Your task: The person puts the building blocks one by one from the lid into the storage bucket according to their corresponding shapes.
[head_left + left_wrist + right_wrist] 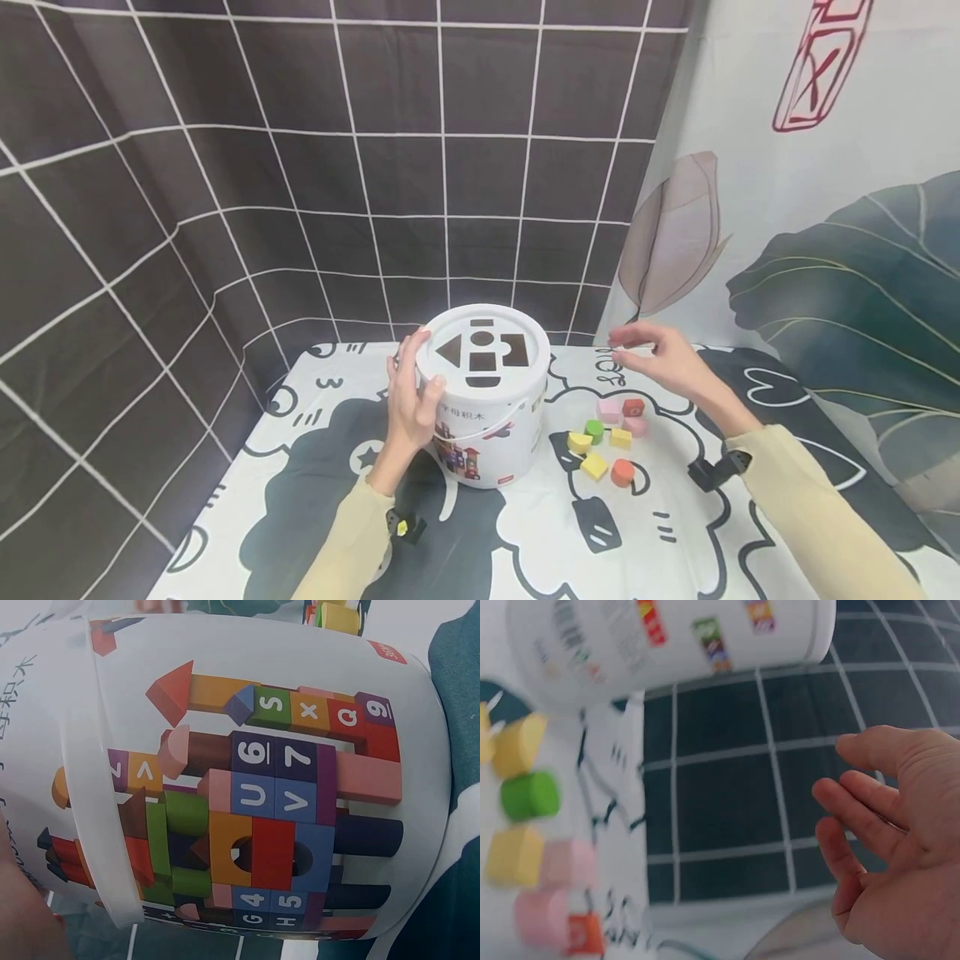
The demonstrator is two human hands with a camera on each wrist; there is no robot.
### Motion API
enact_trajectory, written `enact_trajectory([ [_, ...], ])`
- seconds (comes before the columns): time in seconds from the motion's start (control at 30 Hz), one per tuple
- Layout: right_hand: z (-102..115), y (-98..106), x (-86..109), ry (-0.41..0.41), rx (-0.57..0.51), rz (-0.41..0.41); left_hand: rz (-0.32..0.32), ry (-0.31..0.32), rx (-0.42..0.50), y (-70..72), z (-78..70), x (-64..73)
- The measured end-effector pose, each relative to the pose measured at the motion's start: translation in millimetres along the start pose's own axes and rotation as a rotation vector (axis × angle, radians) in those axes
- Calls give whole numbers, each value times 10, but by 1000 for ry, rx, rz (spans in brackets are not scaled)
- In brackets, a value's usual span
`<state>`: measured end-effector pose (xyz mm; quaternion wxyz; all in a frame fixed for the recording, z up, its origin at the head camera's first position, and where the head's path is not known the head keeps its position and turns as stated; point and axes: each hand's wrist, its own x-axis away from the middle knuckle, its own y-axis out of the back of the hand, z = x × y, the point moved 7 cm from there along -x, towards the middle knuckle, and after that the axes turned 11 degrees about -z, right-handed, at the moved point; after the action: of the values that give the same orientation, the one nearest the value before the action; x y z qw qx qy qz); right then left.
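A white bucket (487, 433) stands upright on the patterned cloth, its lid (450, 382) cut with shaped holes. My left hand (411, 408) holds its left side, thumb on the front and fingers round the lid's rim. The left wrist view is filled by the printed bucket wall (420, 787) and its white handle (94, 802). Raised to the right of the bucket, my right hand (660, 358) has loosely bent fingers and nothing between them. Below it lie several small blocks, among them a green cylinder (594, 430), a yellow block (595, 467) and an orange-red cylinder (622, 472).
Other blocks in the cluster include a pink block (608, 410) and a red block (633, 407). A dark gridded curtain (390, 175) hangs behind the table, with a leaf-print curtain (757, 183) on the right. The printed cloth (540, 517) covers the tabletop.
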<state>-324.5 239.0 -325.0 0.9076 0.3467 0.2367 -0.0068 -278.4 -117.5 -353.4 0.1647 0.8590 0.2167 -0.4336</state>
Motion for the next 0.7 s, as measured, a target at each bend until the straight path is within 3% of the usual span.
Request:
enact_trajectory([
  [0.3, -439, 64, 274, -71, 75, -16, 7, -7, -1, 1, 11, 12],
  [0.7, -755, 11, 446, -129, 89, -21, -3, -15, -5, 0, 9, 5],
])
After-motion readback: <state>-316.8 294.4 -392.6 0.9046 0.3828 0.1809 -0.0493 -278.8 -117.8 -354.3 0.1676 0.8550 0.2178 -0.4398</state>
